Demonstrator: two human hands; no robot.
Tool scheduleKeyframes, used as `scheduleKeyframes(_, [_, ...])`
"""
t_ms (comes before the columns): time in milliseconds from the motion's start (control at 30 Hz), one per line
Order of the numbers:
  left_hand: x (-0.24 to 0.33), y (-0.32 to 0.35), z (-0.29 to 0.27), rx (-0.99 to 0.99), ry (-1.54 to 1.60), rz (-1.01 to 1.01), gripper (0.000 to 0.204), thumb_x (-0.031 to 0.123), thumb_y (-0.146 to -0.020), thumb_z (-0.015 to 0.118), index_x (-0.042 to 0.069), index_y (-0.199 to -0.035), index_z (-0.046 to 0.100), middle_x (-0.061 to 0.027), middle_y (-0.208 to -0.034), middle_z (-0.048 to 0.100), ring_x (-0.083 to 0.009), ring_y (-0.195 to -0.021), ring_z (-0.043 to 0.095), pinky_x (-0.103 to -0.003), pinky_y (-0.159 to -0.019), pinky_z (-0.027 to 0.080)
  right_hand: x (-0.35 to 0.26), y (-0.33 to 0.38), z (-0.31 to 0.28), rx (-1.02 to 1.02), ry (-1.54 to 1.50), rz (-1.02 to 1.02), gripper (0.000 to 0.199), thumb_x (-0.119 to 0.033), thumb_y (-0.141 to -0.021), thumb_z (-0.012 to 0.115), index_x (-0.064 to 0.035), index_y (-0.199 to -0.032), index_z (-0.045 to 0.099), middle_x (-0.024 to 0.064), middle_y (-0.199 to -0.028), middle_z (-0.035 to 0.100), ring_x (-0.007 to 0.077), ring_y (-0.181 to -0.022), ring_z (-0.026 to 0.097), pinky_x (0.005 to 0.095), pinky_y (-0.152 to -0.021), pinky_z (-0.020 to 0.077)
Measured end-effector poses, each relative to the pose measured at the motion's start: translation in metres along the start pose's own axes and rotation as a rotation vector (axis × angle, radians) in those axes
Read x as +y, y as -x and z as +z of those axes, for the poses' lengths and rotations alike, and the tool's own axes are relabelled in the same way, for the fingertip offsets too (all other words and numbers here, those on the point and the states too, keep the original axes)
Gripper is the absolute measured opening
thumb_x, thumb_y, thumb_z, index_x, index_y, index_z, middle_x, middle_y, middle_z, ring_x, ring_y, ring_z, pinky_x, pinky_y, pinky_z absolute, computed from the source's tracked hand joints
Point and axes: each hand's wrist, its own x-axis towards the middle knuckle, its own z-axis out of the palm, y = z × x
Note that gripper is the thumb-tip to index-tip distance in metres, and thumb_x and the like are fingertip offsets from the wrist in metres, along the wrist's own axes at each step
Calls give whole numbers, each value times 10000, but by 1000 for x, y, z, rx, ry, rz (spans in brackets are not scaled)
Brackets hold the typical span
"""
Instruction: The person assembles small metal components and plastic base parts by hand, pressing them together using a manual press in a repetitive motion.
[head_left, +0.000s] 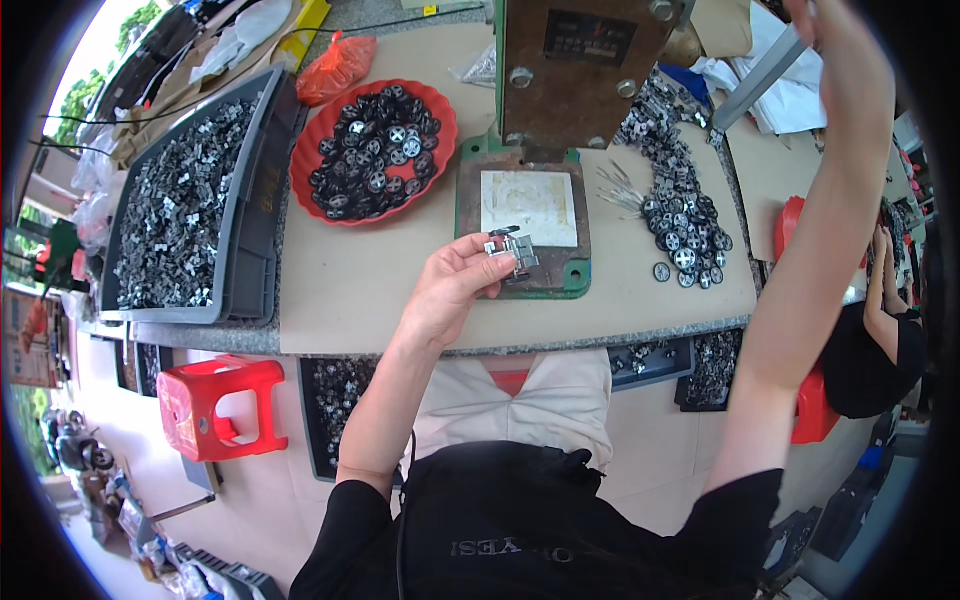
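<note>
My left hand [455,285] pinches a small grey metal chassis with dark wheels [520,256] between thumb and fingers. It is just above the front of a green press base [575,280], near the pale square plate [530,208]. My right arm reaches up to the far right. There my right hand [815,22], partly cut off by the top of the picture, is closed round the upper end of a grey metal lever [762,84]. The press body [570,90], green with a brown front plate, stands over the plate.
Left of the press sit a red scalloped bowl [447,160] of black wheels and a grey crate [245,215] of small metal parts. Loose wheels [685,240], metal parts [672,140] and thin pins [622,190] lie to its right. Another person [875,350] sits at far right.
</note>
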Motion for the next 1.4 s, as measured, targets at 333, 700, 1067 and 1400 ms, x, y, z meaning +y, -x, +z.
scheduleKeyframes(333, [-38,6,42,-257,-100,-176,346,127,-872,633,-41,-1162,545,-107,-994,664,-140,-888,637,-218,-713,476,36,259,12,-696,-337,345,635,-99,-677,771,-72,-1260,520,59,-1222,545,116,-890,551,228,-681,464])
scheduleKeyframes(700, [-1,10,0,17,-540,128,230,142,-912,579,-21,-1067,629,-102,-949,682,-127,-848,627,-215,-704,438,204,199,-169,94,933,288,446,-261,-774,711,11,-1106,593,157,-986,632,281,-879,590,372,-795,451])
scheduleKeyframes(1067, [47,-11,-93,730,-1069,515,179,117,-867,636,-14,-982,680,-61,-852,682,-107,-777,611,-240,-676,458,129,256,-41,-375,283,442,261,-121,-790,678,-20,-1025,631,93,-926,607,162,-654,511,285,-592,425])
scheduleKeyframes(1400, [64,-70,-110,576,-1586,564,221,118,-724,715,15,-919,698,-173,-901,644,-326,-831,608,-390,-765,472,119,268,-6,-401,362,427,250,-43,-806,639,-30,-1052,598,116,-1011,566,243,-736,592,298,-610,484])
